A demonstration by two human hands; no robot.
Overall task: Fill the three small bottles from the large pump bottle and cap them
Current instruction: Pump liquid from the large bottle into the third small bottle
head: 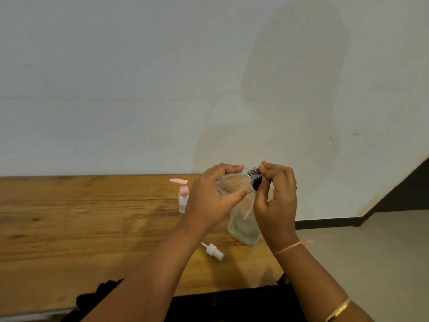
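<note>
Where a wooden table [69, 228] ran along a pale wall [116, 89], items were logged as follows.

Item one: pink-pump bottle [183, 201], small, clear-bodied, upright on the table near its far edge. Pump head fitted, spout pointing left. It stood just left of the left hand; contact between them could not be told.

Item two: left hand [209, 201], raised above the table, fingers and thumb curled round a small clear bottle [232, 182]. That bottle was held off the table, tilted almost onto its side, neck toward the right. Fill level could not be told.

Item three: white sprayer [213, 250], loose, lying on its side on the table below the hands, apart from every bottle.

Item four: black cap [256, 182], ribbed, at the clear bottle's neck.

Item five: big bottle [243, 228], clear, standing on the table near its right end, upper part hidden behind the right hand.

Item six: right hand [276, 205], raised, fingertips pinching the cap, other fingers loosely curled. Orange thread [290, 247] on that wrist; gold bangle [339, 310] further up the forearm.

Item seven: pale floor [371, 252], right of the table.
</note>
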